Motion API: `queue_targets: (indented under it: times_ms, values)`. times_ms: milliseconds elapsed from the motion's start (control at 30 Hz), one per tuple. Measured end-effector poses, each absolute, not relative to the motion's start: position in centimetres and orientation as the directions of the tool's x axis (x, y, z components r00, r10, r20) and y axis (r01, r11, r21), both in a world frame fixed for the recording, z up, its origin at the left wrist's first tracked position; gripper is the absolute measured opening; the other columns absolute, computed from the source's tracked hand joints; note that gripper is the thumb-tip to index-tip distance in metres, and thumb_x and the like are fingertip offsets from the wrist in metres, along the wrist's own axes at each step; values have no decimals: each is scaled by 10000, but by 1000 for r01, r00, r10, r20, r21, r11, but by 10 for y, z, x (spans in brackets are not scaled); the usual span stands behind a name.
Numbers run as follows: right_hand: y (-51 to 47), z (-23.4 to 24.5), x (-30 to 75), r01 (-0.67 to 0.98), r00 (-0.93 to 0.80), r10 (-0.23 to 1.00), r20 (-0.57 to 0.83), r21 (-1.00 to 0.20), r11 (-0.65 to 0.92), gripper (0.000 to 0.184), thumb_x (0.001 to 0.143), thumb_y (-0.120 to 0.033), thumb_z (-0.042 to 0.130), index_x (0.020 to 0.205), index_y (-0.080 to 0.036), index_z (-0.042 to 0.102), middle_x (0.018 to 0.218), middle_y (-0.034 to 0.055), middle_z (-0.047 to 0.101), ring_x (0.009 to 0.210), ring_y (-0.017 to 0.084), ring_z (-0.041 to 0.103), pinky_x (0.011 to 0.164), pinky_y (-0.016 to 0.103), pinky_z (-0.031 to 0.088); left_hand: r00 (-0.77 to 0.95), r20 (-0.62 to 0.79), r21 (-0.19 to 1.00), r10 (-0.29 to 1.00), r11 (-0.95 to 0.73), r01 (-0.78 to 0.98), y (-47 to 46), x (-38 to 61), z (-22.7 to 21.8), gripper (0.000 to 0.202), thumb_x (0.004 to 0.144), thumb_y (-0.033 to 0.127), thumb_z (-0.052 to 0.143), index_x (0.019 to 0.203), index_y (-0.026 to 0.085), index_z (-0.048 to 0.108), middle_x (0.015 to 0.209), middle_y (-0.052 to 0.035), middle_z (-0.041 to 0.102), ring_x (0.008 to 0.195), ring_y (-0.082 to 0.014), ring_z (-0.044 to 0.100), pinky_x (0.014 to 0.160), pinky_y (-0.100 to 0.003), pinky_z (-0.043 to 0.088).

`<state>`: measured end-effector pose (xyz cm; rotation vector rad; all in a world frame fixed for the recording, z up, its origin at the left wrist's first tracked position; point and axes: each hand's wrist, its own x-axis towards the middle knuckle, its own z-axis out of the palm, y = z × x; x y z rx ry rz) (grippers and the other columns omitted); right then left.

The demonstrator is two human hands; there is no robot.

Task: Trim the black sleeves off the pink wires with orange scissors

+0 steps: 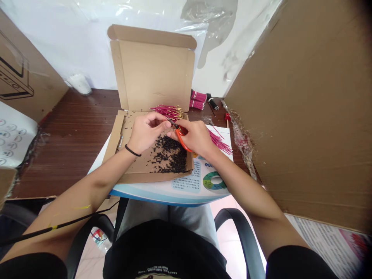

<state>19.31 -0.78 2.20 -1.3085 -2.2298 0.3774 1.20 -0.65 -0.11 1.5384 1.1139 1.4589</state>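
Observation:
Over an open cardboard box (pixel 136 155), my left hand (pixel 149 131) is closed in a pinch, thumb against fingers. What it holds is too small to make out. Orange-handled scissors (pixel 183 141) are in my right hand (pixel 194 135), their dark blades meeting the left fingertips. Below both hands, many short black pieces (pixel 177 161) lie scattered and heaped on the box floor. A bundle of thin magenta wires (pixel 168 111) with yellowish tips rests at the box's back edge, just beyond my fingers.
Behind stands the raised box lid (pixel 157 73). More magenta wires (pixel 222 143) lie right of the box on a printed sheet (pixel 186 182). Tied magenta bundles (pixel 198 100) and a black bundle (pixel 212 101) sit at the back. Large cardboard (pixel 305 116) walls the right side.

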Motion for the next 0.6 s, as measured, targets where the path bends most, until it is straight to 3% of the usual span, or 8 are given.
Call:
queue_targets:
  times_ms: [167, 333, 467, 600]
  values:
    - [-8, 21, 193, 712, -395, 870, 296, -499, 494, 468, 830, -658, 584, 805, -203, 692, 606, 1, 550, 568, 129, 419, 586, 245, 251, -41, 397, 911, 917, -388, 137, -8, 14, -2, 327, 669, 462, 817, 749, 180, 672, 729, -18, 674, 644, -124, 575, 618, -282, 462]
    - [-9, 20, 190, 696, -377, 876, 302, -532, 483, 526, 827, -706, 558, 756, -198, 677, 582, -5, 528, 570, 123, 387, 584, 248, 243, -50, 453, 860, 890, -422, 285, -16, 17, 5, 258, 763, 436, 750, 804, 194, 672, 796, -19, 688, 679, -129, 580, 626, -267, 444]
    - [-12, 19, 188, 702, -368, 873, 320, -521, 486, 568, 827, -735, 528, 720, -194, 665, 574, -2, 528, 573, 123, 376, 584, 253, 239, -77, 494, 809, 866, -425, 406, -22, 18, 7, 176, 846, 356, 668, 777, 195, 648, 735, 4, 665, 649, -123, 557, 628, -262, 423]
    - [-13, 17, 187, 702, -369, 863, 345, -505, 502, 580, 839, -734, 511, 756, -189, 691, 595, 6, 573, 583, 127, 422, 587, 250, 261, -64, 482, 826, 874, -428, 366, -24, 19, 8, 195, 887, 375, 614, 780, 214, 634, 642, 18, 607, 600, -121, 536, 609, -270, 411]
